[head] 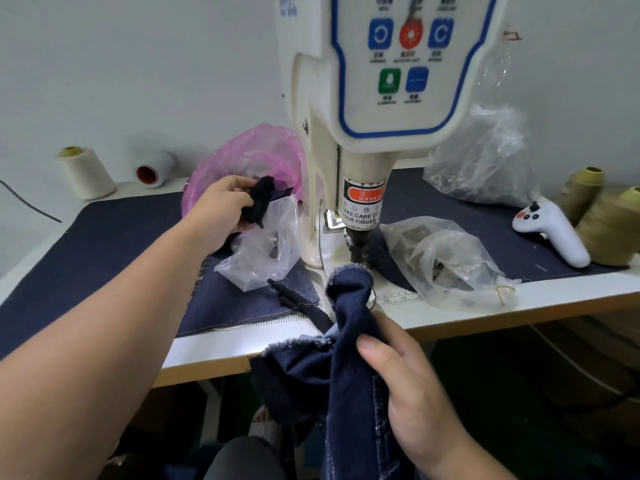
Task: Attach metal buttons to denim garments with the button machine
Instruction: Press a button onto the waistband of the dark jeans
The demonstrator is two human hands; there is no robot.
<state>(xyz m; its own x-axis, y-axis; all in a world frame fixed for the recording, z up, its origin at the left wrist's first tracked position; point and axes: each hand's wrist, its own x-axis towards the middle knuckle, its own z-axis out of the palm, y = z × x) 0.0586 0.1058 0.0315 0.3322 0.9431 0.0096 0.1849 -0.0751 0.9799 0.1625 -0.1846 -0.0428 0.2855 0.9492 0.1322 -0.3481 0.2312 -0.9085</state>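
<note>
Our left hand (221, 206) grips a black scrap (258, 202) by the pink bag (242, 157); our right hand (412, 386) clutches the denim garment (346, 358) below the button machine (360, 161)

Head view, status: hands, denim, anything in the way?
Left hand holds black scrap. Right hand grips denim below press head. Nothing blocking.

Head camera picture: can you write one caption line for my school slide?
At the button machine, the right hand holds a denim garment near the press while the left hand grips dark fabric scraps.
</note>
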